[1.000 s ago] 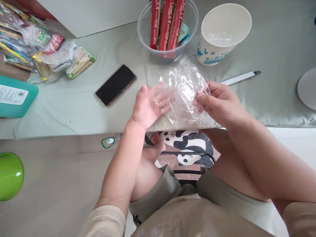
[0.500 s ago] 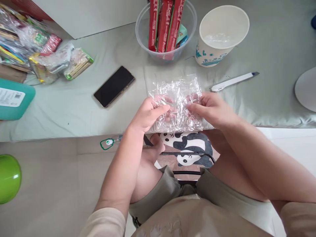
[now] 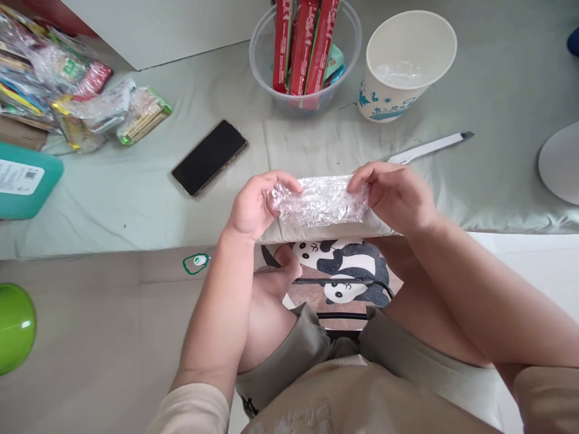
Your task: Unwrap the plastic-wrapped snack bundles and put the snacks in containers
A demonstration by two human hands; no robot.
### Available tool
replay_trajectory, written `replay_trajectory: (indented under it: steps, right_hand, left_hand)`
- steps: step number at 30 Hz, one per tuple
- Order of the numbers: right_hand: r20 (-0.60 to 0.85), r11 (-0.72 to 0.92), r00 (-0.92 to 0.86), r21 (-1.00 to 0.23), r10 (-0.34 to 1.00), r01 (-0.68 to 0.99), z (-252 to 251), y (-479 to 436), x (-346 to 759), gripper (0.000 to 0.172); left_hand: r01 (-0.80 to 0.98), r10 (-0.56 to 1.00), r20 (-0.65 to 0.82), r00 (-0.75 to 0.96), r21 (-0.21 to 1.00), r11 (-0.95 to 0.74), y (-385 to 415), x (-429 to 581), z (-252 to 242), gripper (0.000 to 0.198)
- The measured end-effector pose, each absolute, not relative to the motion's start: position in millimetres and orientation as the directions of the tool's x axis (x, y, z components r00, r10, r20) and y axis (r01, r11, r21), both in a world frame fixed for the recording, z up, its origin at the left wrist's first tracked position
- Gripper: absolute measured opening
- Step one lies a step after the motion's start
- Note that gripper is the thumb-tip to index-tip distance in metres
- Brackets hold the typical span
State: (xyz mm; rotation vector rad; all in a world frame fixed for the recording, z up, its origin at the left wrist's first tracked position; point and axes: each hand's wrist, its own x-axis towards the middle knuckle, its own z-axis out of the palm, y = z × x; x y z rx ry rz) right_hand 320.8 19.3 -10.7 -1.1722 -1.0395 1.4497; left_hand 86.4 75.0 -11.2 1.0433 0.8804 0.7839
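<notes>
A crinkled sheet of clear plastic wrap (image 3: 323, 202), folded into a narrow strip, lies across the space between my hands near the table's front edge. My left hand (image 3: 260, 202) pinches its left end, the thumb partly hidden behind the plastic. At the right end, my right hand (image 3: 395, 193) grips it with thumb and fingers. Just behind my right hand is a white utility knife (image 3: 429, 147), its handle end partly covered by that hand. To the left of my left hand lies a black phone (image 3: 210, 158), screen up.
A clear plastic tub (image 3: 260, 66) with red packets (image 3: 303, 48) and a patterned paper cup (image 3: 386, 99) holding clear plastic stand at the back. Wrapped packages (image 3: 94, 102) and a teal container (image 3: 27, 202) are at left. A white round object (image 3: 561, 163) sits far right.
The plastic was spread out as a wide sheet and is now folded down into a narrow strip. My hands have shifted outward to its two ends.
</notes>
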Motion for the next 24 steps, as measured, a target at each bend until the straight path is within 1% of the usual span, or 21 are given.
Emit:
replay_trajectory:
  steps: [1, 2, 3, 4, 5, 7, 8, 10, 13, 17, 19, 22, 24]
  right_hand:
    - [-0.159, -0.165, -0.063, -0.981, 0.985, -0.101, -10.6, 19.2, 320.9, 0.029]
    - [-0.158, -0.159, -0.044, -0.987, 0.986, -0.017, -11.0, 19.1, 320.8, 0.025]
    - [-0.161, -0.160, -0.021, -0.985, 0.987, 0.063, -11.9, 18.9, 320.6, 0.019]
    - [-0.167, -0.165, -0.005, -0.979, 0.986, 0.116, -13.1, 18.7, 320.4, 0.016]
    - [-0.174, -0.173, 0.000, -0.976, 0.985, 0.129, -14.6, 18.4, 320.3, 0.024]
    - [-0.191, -0.190, -0.003, -0.979, 0.982, 0.072, -18.0, 18.3, 320.7, 0.047]
    - [-0.197, -0.197, -0.009, -0.980, 0.980, 0.039, -19.6, 18.4, 321.2, 0.055]
    - [-0.196, -0.196, -0.002, -0.981, 0.981, 0.017, -22.3, 19.2, 322.6, 0.060]
    - [-0.158, -0.159, 0.073, -0.987, 0.985, 0.013, -25.1, 21.1, 324.4, 0.053]
    - [-0.138, -0.133, 0.201, -0.990, 0.970, -0.040, -23.4, 22.0, 324.5, 0.033]
    - [-0.166, -0.158, 0.188, -0.986, 0.968, -0.052, -18.5, 21.0, 324.0, 0.028]
    - [-0.222, -0.225, 0.058, -0.973, 0.973, 0.055, -9.5, 19.1, 323.6, 0.034]
    - [-0.218, -0.219, 0.023, -0.966, 0.976, 0.140, -6.2, 18.8, 324.2, 0.040]
  left_hand:
    - [-0.093, 0.872, -0.231, 0.433, 0.950, 0.298, 75.1, 86.1, -13.3, 0.039]
    - [-0.047, 0.877, -0.228, 0.423, 0.961, 0.273, 74.8, 86.1, -15.8, 0.039]
    - [0.005, 0.885, -0.220, 0.409, 0.971, 0.239, 74.1, 86.2, -18.3, 0.034]
    - [0.056, 0.895, -0.207, 0.394, 0.978, 0.201, 73.2, 86.4, -20.7, 0.025]
    - [0.098, 0.905, -0.190, 0.380, 0.981, 0.165, 72.1, 86.7, -22.7, 0.019]
    - [0.150, 0.917, -0.156, 0.367, 0.983, 0.107, 70.4, 87.5, -25.1, 0.027]
    - [0.155, 0.923, -0.128, 0.364, 0.985, 0.076, 69.9, 88.1, -25.5, 0.030]
    - [0.139, 0.932, -0.060, 0.357, 0.990, 0.010, 69.9, 89.5, -25.9, 0.031]
    - [0.086, 0.940, 0.038, 0.338, 0.994, -0.071, 71.0, 92.0, -28.1, 0.028]
    - [0.050, 0.933, 0.132, 0.333, 0.986, -0.158, 70.9, 93.5, -32.3, 0.027]
    - [0.062, 0.923, 0.162, 0.350, 0.979, -0.195, 69.1, 93.6, -31.4, 0.028]
    - [0.112, 0.913, 0.167, 0.372, 0.968, -0.223, 65.2, 95.0, -26.6, 0.024]
    - [0.131, 0.928, 0.127, 0.349, 0.974, -0.182, 63.2, 96.9, -23.6, 0.020]
